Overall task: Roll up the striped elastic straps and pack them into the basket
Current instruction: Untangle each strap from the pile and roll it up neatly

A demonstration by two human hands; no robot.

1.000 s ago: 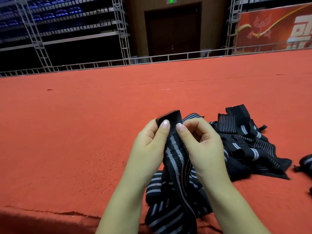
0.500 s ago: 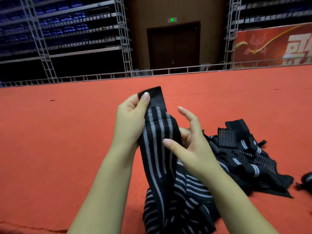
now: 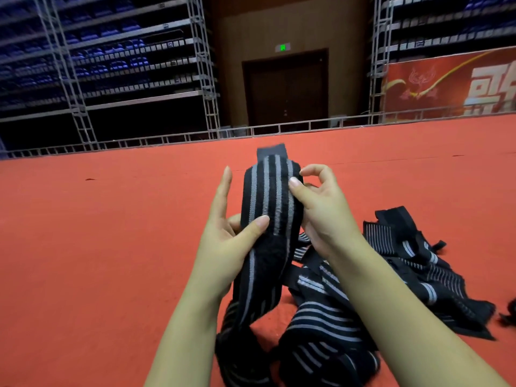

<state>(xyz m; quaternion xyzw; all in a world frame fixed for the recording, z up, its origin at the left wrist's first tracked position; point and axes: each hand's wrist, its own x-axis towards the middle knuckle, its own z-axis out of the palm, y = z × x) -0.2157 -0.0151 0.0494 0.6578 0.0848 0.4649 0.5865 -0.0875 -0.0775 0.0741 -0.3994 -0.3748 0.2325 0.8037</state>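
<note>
Person is holding one striped strap [image 3: 268, 202] up off the red carpet [image 3: 97, 247], roughly vertical between both hands, plain black end tab on top. Left hand [image 3: 226, 238] is on the strap's left edge: thumb pressed across the front low down, the other fingers run straight up behind or beside it, so it pinches the strap between thumb and palm side. Right hand [image 3: 315, 208] grips the right edge higher up, thumb tip on the front face, forefinger curled over just behind the top; remaining fingers curled, partly hidden. Below the hands the strap hangs down and trails onto the carpet near the person's forearms, lower part folded over on itself, blurred there. Pile of more striped straps [image 3: 413, 275] lies loose on the carpet to the right, tangled, not rolled, just beside the right forearm. Small dark item at the far right edge [image 3: 509, 311], cut off, can't tell what it is. Behind: metal truss rail [image 3: 167, 138] along the carpet's far edge, dark door [image 3: 284, 88] with a green exit sign [image 3: 282, 47], red banner [image 3: 452, 85] on the right.
</note>
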